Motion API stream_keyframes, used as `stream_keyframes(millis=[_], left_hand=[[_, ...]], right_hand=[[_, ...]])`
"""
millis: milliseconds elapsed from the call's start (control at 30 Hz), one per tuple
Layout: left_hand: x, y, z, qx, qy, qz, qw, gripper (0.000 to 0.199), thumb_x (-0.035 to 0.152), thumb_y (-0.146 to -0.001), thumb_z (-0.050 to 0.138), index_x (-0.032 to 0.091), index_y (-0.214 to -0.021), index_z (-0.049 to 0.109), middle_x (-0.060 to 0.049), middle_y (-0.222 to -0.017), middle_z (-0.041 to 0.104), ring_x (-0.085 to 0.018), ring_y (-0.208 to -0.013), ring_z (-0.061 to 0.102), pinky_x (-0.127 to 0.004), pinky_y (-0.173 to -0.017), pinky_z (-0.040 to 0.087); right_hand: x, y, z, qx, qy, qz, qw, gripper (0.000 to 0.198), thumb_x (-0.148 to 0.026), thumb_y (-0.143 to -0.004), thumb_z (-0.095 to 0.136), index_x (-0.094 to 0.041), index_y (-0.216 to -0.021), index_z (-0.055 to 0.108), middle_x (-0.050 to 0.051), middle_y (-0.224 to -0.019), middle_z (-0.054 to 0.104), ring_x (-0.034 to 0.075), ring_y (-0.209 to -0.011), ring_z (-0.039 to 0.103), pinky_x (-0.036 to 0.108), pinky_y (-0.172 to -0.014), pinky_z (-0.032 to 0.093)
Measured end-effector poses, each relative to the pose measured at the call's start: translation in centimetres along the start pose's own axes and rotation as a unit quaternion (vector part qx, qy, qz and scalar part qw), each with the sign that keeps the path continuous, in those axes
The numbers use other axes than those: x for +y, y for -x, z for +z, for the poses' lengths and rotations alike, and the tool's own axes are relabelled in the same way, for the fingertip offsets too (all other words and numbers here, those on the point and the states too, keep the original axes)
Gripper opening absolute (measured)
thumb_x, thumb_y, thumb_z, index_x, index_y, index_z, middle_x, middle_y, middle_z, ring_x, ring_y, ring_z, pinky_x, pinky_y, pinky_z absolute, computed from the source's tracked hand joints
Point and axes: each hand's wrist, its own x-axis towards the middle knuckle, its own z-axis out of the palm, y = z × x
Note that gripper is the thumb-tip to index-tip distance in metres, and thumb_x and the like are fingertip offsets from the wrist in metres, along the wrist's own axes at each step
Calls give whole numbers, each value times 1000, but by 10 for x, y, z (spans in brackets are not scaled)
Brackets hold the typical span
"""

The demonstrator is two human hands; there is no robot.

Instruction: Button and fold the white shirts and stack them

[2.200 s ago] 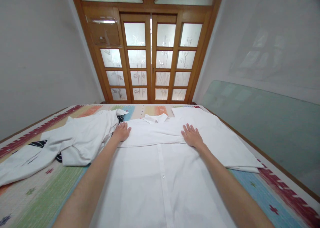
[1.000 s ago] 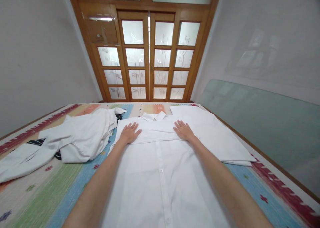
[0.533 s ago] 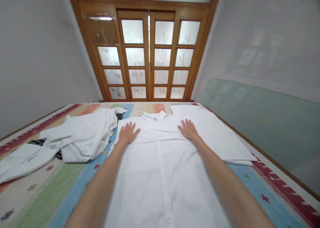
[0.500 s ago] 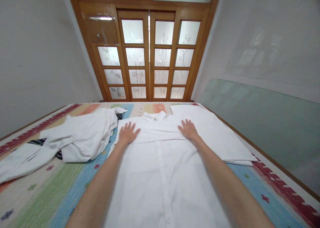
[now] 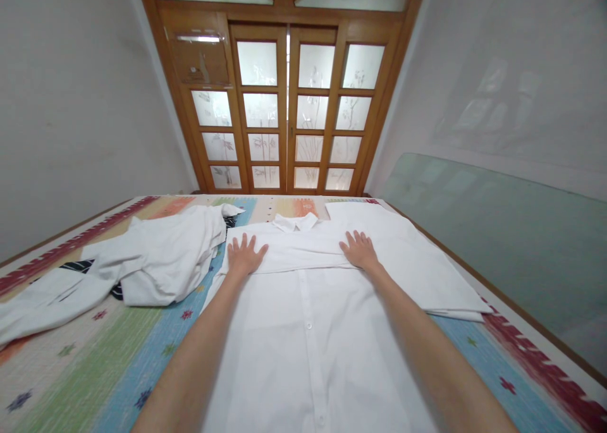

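A white button-up shirt (image 5: 284, 332) lies front up, its collar at the far end and its button placket running toward me. Sleeves are laid across the chest in a flat band below the collar. On the left end of this band rests my left hand (image 5: 245, 256), palm down with fingers spread. My right hand (image 5: 359, 251) lies flat on the band's right end, fingers also apart. Neither hand grips the cloth. The shirt's lower edge runs out of view.
Crumpled white clothing (image 5: 161, 256) with some black patterned fabric lies at the left. A folded white garment (image 5: 417, 262) sits at the right, against the shirt. Beneath is a striped, multicoloured cover (image 5: 90, 357). Beyond stand wooden doors with glass panes (image 5: 310, 110); walls flank both sides.
The view has shifted slightly, so everything appears a little to the right. Both hands stay flat at about the same places on the shirt.
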Motion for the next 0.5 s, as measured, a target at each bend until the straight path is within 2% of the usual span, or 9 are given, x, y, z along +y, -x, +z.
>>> stream_keyframes(millis=[233,500], left_hand=[[-3,-3,2,-1,-7,13,1000,81,71,-88,16,23,-151,30,-11,-159,20,-41,-145,15,-65,-112,13],[-8,1,-1,-19,-15,45,999,78,65,-91,16,19,-152,26,-8,-160,18,-39,-146,12,-58,-115,15]], right_hand=[[2,-1,2,-12,-3,-9,1000,70,-52,-96,17,-13,-154,21,16,-159,18,33,-145,17,50,-115,12],[1,9,-5,-28,2,-36,999,68,-52,-97,18,-16,-155,19,13,-161,14,34,-146,14,50,-116,12]])
